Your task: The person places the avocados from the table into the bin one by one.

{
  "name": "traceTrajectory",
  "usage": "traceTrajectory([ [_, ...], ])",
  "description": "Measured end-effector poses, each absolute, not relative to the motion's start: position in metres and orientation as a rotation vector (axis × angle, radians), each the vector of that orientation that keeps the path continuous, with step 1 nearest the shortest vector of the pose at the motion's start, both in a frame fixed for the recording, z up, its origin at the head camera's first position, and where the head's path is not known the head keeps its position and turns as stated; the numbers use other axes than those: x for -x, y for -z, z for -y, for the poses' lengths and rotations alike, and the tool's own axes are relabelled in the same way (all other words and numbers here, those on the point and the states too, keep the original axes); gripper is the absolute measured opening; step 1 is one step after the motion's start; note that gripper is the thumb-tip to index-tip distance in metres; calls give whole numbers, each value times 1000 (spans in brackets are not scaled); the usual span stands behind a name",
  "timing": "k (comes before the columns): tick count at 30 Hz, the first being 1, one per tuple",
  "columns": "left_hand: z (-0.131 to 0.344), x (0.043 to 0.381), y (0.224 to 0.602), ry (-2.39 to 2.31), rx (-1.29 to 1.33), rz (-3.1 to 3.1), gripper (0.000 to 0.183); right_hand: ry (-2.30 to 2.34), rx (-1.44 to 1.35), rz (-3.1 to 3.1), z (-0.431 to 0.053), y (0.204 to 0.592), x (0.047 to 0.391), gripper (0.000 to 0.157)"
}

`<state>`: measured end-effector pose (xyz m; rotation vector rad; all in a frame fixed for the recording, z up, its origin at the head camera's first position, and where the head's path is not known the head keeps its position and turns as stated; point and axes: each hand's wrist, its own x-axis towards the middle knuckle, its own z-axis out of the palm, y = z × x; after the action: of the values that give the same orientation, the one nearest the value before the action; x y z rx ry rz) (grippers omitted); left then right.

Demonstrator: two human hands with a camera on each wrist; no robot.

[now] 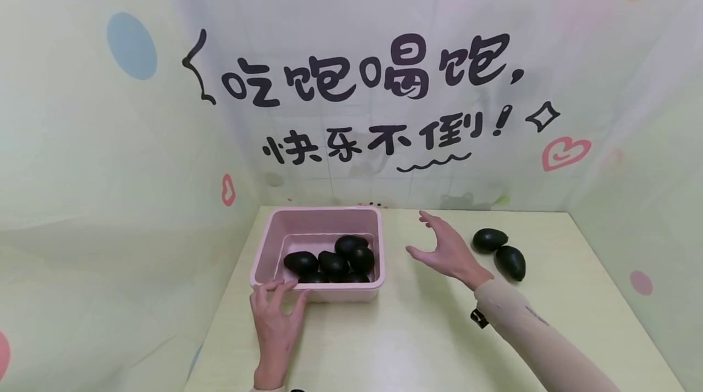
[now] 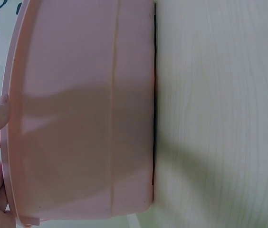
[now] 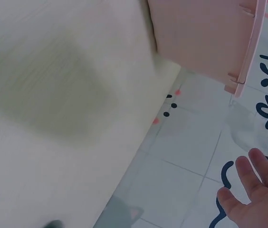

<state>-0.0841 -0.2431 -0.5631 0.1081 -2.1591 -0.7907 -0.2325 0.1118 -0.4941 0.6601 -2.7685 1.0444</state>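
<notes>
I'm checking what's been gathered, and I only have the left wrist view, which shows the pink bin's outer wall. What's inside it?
Observer: Several dark oval objects lie in the pink bin.
Operator: Are there any outside it?
Observer: Yes, two similar dark ovals lie on the table, off to the bin's right in the head view.
Operator: Is the right hand carrying one?
Observer: No, the right hand holds nothing.

Several avocados [image 1: 332, 265] in the bin [image 1: 343, 295] at left on the table [image 1: 417, 343], two more avocados [image 1: 510, 263] rightward behind.
</notes>
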Motion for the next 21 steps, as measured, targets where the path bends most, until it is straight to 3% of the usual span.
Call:
traceTrajectory([
  [21, 242, 84, 565, 794, -91, 2112, 34, -1046, -534, 2801, -156, 521, 221, 79],
])
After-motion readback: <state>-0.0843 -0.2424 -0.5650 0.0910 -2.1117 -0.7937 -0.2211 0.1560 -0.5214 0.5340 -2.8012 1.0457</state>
